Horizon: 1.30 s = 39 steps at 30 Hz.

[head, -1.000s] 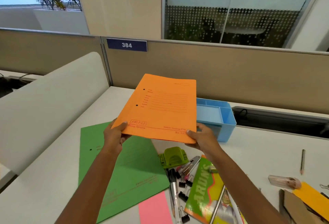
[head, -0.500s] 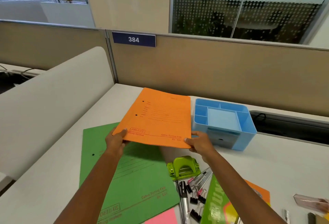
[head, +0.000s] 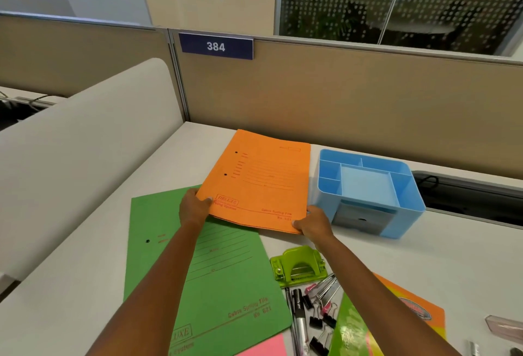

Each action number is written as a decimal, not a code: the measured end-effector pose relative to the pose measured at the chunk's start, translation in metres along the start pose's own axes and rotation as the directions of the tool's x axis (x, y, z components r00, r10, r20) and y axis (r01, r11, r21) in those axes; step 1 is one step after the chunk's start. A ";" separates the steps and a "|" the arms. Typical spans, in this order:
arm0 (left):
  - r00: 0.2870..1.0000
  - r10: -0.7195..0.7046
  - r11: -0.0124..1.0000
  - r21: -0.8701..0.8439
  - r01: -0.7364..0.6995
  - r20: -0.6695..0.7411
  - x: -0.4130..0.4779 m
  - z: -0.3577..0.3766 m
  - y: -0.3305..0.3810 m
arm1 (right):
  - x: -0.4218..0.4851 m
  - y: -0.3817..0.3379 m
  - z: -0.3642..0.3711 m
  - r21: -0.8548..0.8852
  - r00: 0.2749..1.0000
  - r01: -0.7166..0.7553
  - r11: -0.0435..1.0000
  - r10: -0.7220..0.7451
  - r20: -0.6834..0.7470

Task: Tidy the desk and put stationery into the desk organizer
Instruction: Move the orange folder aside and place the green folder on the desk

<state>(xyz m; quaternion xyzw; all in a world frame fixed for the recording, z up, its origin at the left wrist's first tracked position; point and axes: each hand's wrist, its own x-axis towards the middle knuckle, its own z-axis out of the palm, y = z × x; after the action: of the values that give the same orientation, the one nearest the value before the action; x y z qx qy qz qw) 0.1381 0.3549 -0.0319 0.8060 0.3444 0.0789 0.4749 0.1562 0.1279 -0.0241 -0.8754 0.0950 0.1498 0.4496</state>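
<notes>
Orange file (head: 261, 183) pinched at near corners by both hands' fingers (head: 209, 200).

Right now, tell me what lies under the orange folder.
The green folder slips beneath the near left edge of the orange folder; desk surrounds the rest. Anything under its middle is covered.

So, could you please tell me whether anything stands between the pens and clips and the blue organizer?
Partly: the green hole punch lies on the desk between the pens and binder clips and the blue organizer, and the right hand, gripping the orange file, reaches across there too. The organizer's open top has nothing over it.
</notes>
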 end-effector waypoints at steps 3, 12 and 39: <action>0.999 0.048 0.976 0.214 -0.045 -0.010 0.001 0.004 -0.007 | -0.003 0.003 -0.001 -0.101 1.000 0.027 0.995 -0.026 0.018; 0.953 0.297 0.849 0.475 -0.230 -0.069 -0.039 0.014 -0.037 | -0.056 0.023 0.021 -0.559 0.884 0.435 0.706 -0.454 0.114; 0.992 0.033 0.731 0.680 0.062 -0.125 -0.083 -0.040 -0.078 | -0.106 0.024 0.056 -0.500 0.814 0.573 0.649 -0.520 0.258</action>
<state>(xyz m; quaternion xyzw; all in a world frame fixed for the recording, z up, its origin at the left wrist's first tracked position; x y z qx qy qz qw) 0.0203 0.3557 -0.0574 0.9144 0.3854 -0.0048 0.1234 0.0398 0.1636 -0.0361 -0.9465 -0.2415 0.0680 0.2027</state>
